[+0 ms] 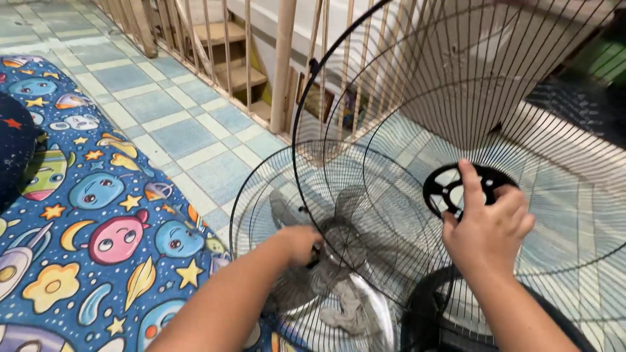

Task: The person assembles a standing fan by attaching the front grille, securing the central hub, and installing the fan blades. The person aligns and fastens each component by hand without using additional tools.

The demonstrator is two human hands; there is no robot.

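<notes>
The right hand (488, 225) held up a large round black wire fan guard (456, 85), and its fingers were curled around the guard's black plastic centre ring (450, 186), with the forefinger stretched upward across the ring. Held in this way at the hub, the guard stood nearly upright and tilted a little away from the person, probably because the hub is the firmest place to take it.

The left hand (298, 242) was lower and to the left, closed on the rim of a second black wire guard (261, 195) that stood behind the first one. How firmly it gripped I could not tell, because the wires crossed in front of the fingers. It seemed to keep this part steady. Behind those wires, just beside the left hand, the grey translucent fan blades (345, 208) were visible, and under them lay a crumpled grey cloth (352, 309).

Left of the left arm lay a blue mat with colourful cartoon planets and stars (98, 228). Beyond both hands were the pale blue tiled floor (182, 130) and a wooden railing of thin posts (280, 58). The two guards overlapped, so the raised one stood in the way of the blades.
</notes>
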